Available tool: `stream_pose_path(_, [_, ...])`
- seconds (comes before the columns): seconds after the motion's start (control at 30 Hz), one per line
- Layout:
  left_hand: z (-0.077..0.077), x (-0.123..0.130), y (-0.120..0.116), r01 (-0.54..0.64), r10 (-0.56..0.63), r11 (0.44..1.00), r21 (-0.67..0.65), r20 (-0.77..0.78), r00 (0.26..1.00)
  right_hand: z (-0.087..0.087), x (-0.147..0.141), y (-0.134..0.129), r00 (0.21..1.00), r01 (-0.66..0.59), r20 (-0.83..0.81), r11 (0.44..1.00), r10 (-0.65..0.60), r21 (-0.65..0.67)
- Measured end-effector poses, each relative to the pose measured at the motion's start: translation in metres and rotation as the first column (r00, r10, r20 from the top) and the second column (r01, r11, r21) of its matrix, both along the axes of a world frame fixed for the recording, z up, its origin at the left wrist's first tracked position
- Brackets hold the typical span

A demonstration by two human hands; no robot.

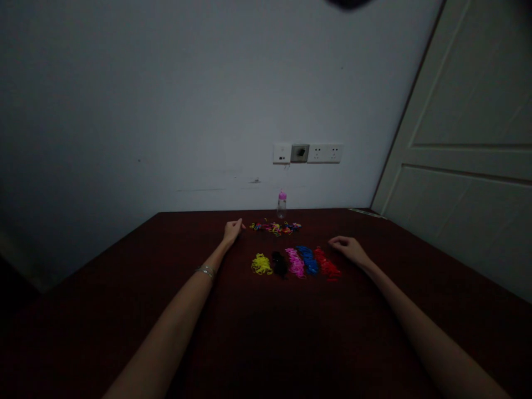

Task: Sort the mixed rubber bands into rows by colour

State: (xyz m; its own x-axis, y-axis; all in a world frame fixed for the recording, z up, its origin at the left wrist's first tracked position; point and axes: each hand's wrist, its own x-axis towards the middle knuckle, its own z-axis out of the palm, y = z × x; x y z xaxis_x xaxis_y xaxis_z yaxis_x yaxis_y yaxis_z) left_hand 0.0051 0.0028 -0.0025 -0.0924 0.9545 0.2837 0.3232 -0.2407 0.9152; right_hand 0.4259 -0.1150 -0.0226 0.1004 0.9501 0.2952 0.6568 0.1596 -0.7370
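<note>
Mid-frame, mixed rubber bands point(276, 228) stretch sideways just right of the left hand point(233, 229), the right hand point(349, 249) farther, both half-curled, any hold unclear.

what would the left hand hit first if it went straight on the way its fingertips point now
Probably the mixed bands, whose near end lies just to the right of the left hand. Depth is hard to judge in this dim single view, so it might pass slightly beside them.
</note>
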Motion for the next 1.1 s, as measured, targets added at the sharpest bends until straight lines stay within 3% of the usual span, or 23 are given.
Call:
stream_pose_path(0.4, [-0.003,-0.001,0.004,-0.007,0.006,0.999,0.041,0.025,1.0,0.001,0.003,0.007,0.997,-0.078,-0.011,0.996,0.078,-0.036])
stream_pose_path(0.6, [-0.001,-0.002,0.004,-0.027,0.026,1.0,0.011,0.084,0.996,0.018,-0.007,0.02,0.993,-0.112,0.021,0.986,0.115,-0.126])
stream_pose_path(0.73, [0.002,-0.004,0.001,-0.058,0.058,0.998,0.002,0.116,0.992,0.032,-0.031,0.034,0.967,-0.168,0.182,0.983,0.178,-0.068])
stream_pose_path(0.83, [0.004,-0.005,-0.002,-0.074,0.074,0.997,-0.006,0.141,0.987,0.041,-0.054,0.043,0.903,-0.196,0.377,0.978,0.207,-0.067])
stream_pose_path(0.97, [0.004,-0.006,-0.004,-0.071,0.069,0.997,0.005,0.178,0.982,0.053,-0.081,0.05,0.731,-0.137,0.662,0.986,0.167,-0.099])
stream_pose_path(1.1, [0.003,-0.006,-0.005,-0.07,0.068,0.998,0.003,0.176,0.982,0.059,-0.098,0.055,0.583,-0.14,0.793,0.983,0.179,-0.118])
